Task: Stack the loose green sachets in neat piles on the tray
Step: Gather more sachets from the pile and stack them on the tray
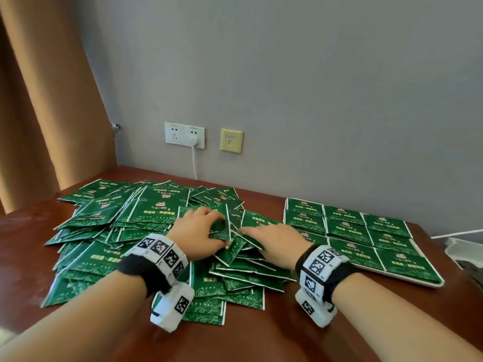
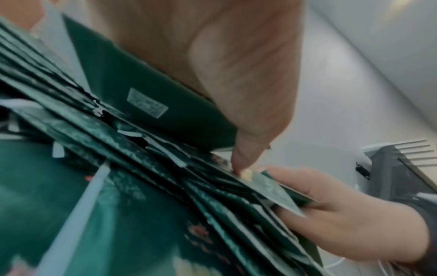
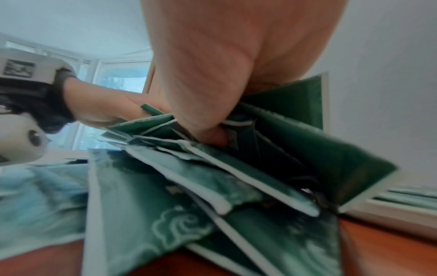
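A big loose heap of green sachets [image 1: 146,212] covers the left and middle of the brown table [image 1: 261,335]. A white tray [image 1: 428,284] on the right carries sachets laid in rows [image 1: 345,226]. Both hands are in the heap's right part, close together. My left hand [image 1: 218,231] curls its fingers over a few sachets; in the left wrist view a dark sachet with a white label [image 2: 146,104] lies against its palm and its thumb [image 2: 240,160] presses down. My right hand [image 1: 251,232] pinches a bunch of sachets [image 2: 279,192], thumb on top, fingers beneath.
The grey wall behind has white sockets [image 1: 184,135] with a plug and cable [image 1: 194,163] hanging down to the table's back edge. A tan curtain [image 1: 39,126] hangs at the left. A pale object [image 1: 465,252] sits past the tray at the right edge.
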Available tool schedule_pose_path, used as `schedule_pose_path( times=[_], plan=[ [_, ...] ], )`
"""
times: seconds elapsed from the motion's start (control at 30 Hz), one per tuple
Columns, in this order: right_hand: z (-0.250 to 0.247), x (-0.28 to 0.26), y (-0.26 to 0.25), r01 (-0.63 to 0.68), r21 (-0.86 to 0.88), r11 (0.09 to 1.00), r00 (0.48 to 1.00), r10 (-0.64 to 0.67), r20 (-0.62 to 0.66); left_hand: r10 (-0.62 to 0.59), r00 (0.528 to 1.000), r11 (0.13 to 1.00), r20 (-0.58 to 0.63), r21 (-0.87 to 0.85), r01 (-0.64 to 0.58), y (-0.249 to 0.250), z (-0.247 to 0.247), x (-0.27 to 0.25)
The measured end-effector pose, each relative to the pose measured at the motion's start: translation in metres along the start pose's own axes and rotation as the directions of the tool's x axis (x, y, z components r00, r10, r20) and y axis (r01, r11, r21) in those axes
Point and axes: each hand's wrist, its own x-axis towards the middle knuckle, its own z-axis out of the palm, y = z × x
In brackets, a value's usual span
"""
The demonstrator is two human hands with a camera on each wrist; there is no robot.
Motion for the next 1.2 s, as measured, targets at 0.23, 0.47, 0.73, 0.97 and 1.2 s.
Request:
schedule_pose_path(
  times=[0.23,0.47,0.73,0.97,1.2],
  plan=[
    [-0.005,-0.083,0.005,0.064,0.009,0.998,0.994,-0.065,0.083,0.148,0.959,0.984,0.241,0.064,-0.168,0.042,0.011,-0.042],
    [-0.012,-0.150,0.006,-0.010,0.023,1.000,0.989,0.007,0.148,0.186,0.894,0.958,0.408,0.128,-0.258,0.102,0.017,-0.064],
    [-0.005,-0.184,0.000,-0.049,0.134,0.990,0.987,0.027,0.158,0.177,0.827,0.946,0.533,0.140,-0.293,0.129,0.008,-0.070],
    [-0.015,-0.201,0.019,-0.086,0.393,0.915,0.974,-0.007,0.228,0.168,0.788,0.948,0.593,0.121,-0.293,0.131,0.007,-0.067],
    [0.005,-0.203,0.103,-0.416,0.521,0.745,0.846,0.527,-0.079,0.212,0.808,0.973,0.549,-0.044,-0.225,0.145,-0.025,-0.033]
  ],
)
